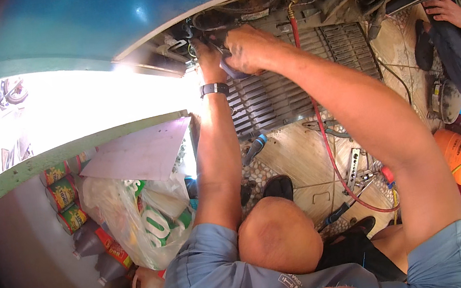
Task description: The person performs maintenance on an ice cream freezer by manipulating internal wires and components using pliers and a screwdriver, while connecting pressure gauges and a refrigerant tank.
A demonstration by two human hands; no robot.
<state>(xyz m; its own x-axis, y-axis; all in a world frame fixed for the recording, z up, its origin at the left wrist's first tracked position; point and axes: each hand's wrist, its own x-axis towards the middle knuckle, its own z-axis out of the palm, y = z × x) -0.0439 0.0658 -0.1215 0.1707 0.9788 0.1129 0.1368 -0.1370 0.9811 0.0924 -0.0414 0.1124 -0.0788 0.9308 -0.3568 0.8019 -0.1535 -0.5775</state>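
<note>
Both my hands are up under the edge of a blue vehicle body panel (165,12), among dark, grimy parts and wiring. My left hand (207,54), with a watch (214,89) on its wrist, reaches up beside thin wires; its fingertips are lost in shadow. Close to its right, my right hand (248,50) has its fingers curled round something dark that I cannot make out. A greyish-purple piece (237,71) shows just below the two hands. To the right of them a red hose (312,91) runs down from a brass fitting (291,8).
A slatted dark mat (341,49) lies below the vehicle. Pliers (328,128), a blue-handled tool (255,149) and a ratchet (345,207) lie on the floor. An orange gas cylinder (456,150) stands right, near another person's leg (456,53). Bags and bottles (88,243) are left.
</note>
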